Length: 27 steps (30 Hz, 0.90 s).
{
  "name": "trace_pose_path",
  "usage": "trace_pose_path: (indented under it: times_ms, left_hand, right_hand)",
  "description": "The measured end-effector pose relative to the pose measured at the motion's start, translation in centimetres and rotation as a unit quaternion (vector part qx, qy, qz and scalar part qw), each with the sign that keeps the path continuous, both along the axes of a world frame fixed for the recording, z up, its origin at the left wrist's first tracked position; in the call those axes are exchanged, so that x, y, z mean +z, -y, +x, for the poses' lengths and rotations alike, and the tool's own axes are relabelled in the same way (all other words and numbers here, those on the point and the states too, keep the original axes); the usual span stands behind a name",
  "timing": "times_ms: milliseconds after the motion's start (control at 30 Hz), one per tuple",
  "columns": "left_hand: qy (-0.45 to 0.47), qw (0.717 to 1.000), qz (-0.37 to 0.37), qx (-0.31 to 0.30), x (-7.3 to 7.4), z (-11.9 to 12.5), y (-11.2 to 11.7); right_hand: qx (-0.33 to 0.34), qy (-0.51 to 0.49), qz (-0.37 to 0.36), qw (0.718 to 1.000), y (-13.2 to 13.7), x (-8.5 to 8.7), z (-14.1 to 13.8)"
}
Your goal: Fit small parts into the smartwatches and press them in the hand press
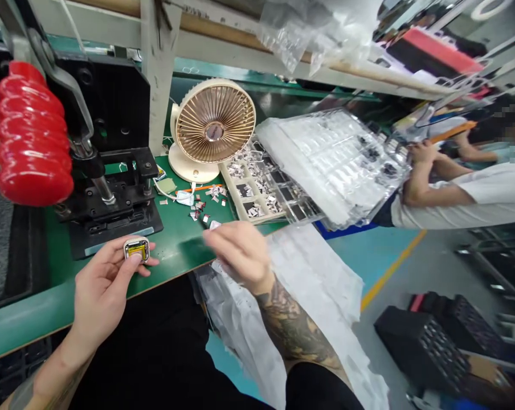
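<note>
My left hand [101, 287] is closed around a small, square watch housing [143, 250], with the thumb lying over its open face. Inside the housing shows a yellow part. My right hand [242, 253] hovers near the front edge of the green bench [172, 250], its fingers curled and smeared by motion, so whatever they may hold cannot be made out. Just beyond it, small white, red and black pieces [204, 213] lie scattered on the bench.
A hand press with a red grip [34, 136] stands at left. Behind the bench pieces are a cream fan [215, 122] and a compartment tray [257, 216] of small parts. Clear plastic trays [326, 165] are stacked to the right. A co-worker's arm [437, 196] reaches in beside them.
</note>
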State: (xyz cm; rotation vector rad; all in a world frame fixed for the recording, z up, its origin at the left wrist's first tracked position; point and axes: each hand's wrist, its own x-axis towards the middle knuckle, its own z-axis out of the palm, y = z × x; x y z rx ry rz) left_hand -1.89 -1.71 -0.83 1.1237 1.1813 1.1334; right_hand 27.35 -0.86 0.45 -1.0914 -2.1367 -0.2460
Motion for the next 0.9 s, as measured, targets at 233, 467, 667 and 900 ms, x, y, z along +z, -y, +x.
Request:
trace_pose_path:
  times_ms: [233, 467, 667, 900]
  left_hand:
    - [0.011, 1.000, 0.017, -0.015, -0.1, -0.2, -0.2]
    - [0.048, 0.998, 0.025, -0.021, 0.2, 0.0, -0.3]
    - [0.018, 0.999, 0.039, -0.017, 0.8, 0.0, -0.1]
    - [-0.014, 0.998, 0.067, 0.009, 0.2, 0.3, -0.1]
  right_hand:
    - [0.013, 0.099, -0.118, 0.988, -0.3, -1.3, -2.0]
    - [-0.097, 0.073, -0.191, 0.974, 1.1, -1.3, 2.1]
    - [-0.106, -0.060, -0.185, 0.975, 2.2, -2.4, 2.5]
    - [-0.253, -0.092, -0.335, 0.903, 9.0, -2.9, 6.8]
